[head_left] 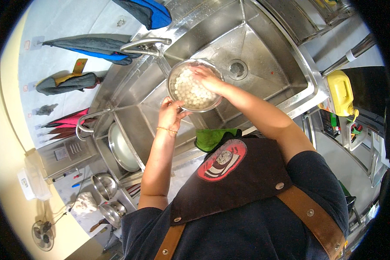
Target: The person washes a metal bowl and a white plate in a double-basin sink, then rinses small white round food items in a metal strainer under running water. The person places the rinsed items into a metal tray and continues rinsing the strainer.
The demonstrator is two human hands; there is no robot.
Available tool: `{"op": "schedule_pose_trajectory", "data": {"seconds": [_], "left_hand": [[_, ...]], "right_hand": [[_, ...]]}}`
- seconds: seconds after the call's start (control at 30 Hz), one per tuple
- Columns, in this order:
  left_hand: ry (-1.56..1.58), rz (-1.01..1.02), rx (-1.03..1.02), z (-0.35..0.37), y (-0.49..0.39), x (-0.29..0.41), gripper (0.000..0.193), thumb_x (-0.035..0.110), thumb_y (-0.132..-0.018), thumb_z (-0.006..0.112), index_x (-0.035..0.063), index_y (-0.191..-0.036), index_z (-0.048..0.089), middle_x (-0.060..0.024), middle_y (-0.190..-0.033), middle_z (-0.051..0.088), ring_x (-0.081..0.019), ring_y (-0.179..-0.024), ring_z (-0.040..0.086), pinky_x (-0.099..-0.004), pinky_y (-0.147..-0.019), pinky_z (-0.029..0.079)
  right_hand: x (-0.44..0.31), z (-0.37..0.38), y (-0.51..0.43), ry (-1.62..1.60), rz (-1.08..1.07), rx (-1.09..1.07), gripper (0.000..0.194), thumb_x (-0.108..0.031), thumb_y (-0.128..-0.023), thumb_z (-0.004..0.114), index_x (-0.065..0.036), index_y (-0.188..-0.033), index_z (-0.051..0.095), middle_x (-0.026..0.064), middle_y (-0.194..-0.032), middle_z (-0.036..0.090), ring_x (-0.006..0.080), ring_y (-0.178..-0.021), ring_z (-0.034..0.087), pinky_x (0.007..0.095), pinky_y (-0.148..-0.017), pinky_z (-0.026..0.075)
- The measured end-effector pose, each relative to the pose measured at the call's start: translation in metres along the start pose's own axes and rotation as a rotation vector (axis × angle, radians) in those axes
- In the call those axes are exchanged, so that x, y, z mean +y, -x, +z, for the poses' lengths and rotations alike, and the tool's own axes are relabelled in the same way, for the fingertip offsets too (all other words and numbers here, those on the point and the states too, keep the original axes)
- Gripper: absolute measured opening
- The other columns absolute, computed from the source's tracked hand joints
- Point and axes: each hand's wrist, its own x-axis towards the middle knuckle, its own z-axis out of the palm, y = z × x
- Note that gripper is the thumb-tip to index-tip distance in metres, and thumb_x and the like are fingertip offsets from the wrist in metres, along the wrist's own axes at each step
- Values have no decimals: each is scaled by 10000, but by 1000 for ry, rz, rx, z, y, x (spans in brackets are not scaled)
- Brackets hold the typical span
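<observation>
A round stainless steel bowl point(170, 81) sits over the divider between two basins of a steel sink. Many small pale round balls point(189, 85) lie inside it in cloudy liquid. My left hand point(171, 112) grips the near left rim of the bowl, thumb on top and fingers beneath. A thin beaded bracelet point(167, 130) circles that wrist. My right hand point(205, 78) reaches into the bowl at its far right side, fingers spread among the balls. Its fingertips are partly blurred, and I see nothing grasped in it.
The right basin has a drain point(238, 69). A curved faucet point(146, 44) stands behind the bowl, another faucet point(84, 120) farther left. A large bowl point(123, 148) rests in the left basin. Cloths point(94, 47) hang along the wall. A yellow jug point(339, 92) stands right; a green cloth point(214, 139) hangs in front.
</observation>
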Motion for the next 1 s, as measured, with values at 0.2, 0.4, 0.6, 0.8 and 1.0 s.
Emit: {"op": "schedule_pose_trajectory", "data": {"seconds": [0.2, 0.4, 0.6, 0.8, 1.0], "left_hand": [[-8, 18, 3, 1, 1, 3, 234, -46, -799, 571, 25, -1013, 511, -144, -1038, 591, -301, -874, 631, -452, -648, 605], [-26, 27, -4, 0, 1, 4, 222, -44, -804, 574, 19, -1007, 510, -149, -1028, 592, -298, -877, 632, -452, -651, 605], [-37, 44, 13, 1, 4, 5, 198, -49, -804, 575, 24, -975, 509, -148, -1004, 599, -294, -867, 637, -445, -640, 605], [-48, 51, 25, 4, 10, 12, 196, -58, -803, 571, 36, -962, 509, -150, -976, 606, -294, -839, 645, -435, -617, 607], [-64, 37, 33, -2, 8, 12, 202, -31, -785, 582, 45, -958, 511, -138, -974, 607, -276, -820, 633, -407, -589, 579]], "right_hand": [[-3, 2, 1, -61, 6, 18, 441, -322, -943, 440, -118, -1327, 505, 141, -1380, 419, 309, -1303, 357, 408, -1096, 282], [6, 6, -3, -47, -28, 40, 440, -339, -944, 454, -110, -1315, 516, 142, -1365, 437, 309, -1305, 354, 408, -1089, 285], [4, 7, -2, -33, -49, 70, 439, -349, -948, 449, -106, -1306, 523, 147, -1347, 453, 318, -1276, 383, 400, -1077, 292], [2, 11, -3, -42, -86, 83, 441, -338, -949, 445, -97, -1312, 515, 151, -1333, 470, 325, -1258, 399, 396, -1070, 301], [2, 15, -6, 36, -107, 88, 457, -336, -934, 467, -85, -1314, 509, 167, -1343, 463, 337, -1268, 393, 414, -1072, 296]]}}
